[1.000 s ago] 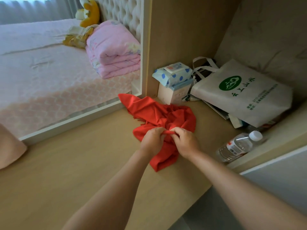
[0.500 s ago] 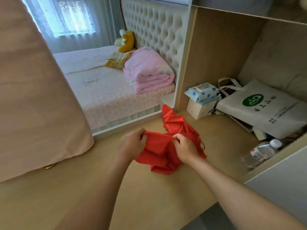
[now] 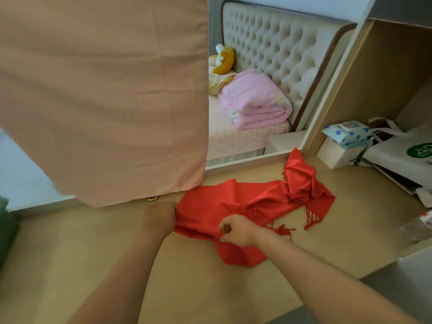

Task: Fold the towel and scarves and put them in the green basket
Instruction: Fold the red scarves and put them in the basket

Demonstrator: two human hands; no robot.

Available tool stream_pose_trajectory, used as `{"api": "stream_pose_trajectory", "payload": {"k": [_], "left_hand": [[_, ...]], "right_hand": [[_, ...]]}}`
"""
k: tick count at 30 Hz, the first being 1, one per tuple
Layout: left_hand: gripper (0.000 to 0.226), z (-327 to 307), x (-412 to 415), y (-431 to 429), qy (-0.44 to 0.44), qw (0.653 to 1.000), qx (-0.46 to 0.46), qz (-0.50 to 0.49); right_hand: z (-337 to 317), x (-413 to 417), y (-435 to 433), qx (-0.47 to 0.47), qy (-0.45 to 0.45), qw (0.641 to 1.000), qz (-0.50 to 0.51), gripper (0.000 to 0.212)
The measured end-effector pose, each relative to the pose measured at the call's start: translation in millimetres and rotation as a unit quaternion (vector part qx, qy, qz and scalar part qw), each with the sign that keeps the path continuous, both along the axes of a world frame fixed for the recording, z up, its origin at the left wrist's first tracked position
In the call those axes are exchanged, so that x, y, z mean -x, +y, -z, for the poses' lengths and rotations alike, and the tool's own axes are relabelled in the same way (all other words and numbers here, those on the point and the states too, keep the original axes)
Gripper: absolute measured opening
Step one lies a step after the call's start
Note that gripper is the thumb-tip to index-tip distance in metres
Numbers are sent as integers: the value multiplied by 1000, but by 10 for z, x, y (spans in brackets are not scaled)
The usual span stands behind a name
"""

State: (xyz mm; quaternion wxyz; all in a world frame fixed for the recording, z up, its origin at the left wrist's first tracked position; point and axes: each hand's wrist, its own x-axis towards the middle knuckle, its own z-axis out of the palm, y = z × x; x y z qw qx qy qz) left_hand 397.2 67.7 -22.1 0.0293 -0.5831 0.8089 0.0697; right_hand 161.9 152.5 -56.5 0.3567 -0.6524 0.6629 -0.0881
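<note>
Red scarf (image 3: 236, 206) on desk (image 3: 93, 253); left hand (image 3: 161, 218) clutches its end, right hand (image 3: 238, 230) fingers (image 3: 224, 238) pinch front edge.

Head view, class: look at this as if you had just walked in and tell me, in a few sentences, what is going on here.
A person is handling a red scarf on a wooden desktop. The left hand grips its left end and the right hand pinches its near edge. The scarf lies partly stretched out, with its fringed right end crumpled. It is not yet folded.
</note>
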Motion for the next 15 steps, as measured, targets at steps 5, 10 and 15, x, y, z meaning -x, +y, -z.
{"api": "stream_pose_trajectory", "payload": {"k": [5,10,15], "left_hand": [[34,501,-354,103,-78,987,-133,-46],[47,806,-156,142,-9,987,-160,9],[62,1023,342,64,116,975,-180,59]], "right_hand": [[339,-67,79,-49,23,998,34,23],[477,197,17,-23,89,993,79,33],[663,381,-261,10,83,992,92,52]]}}
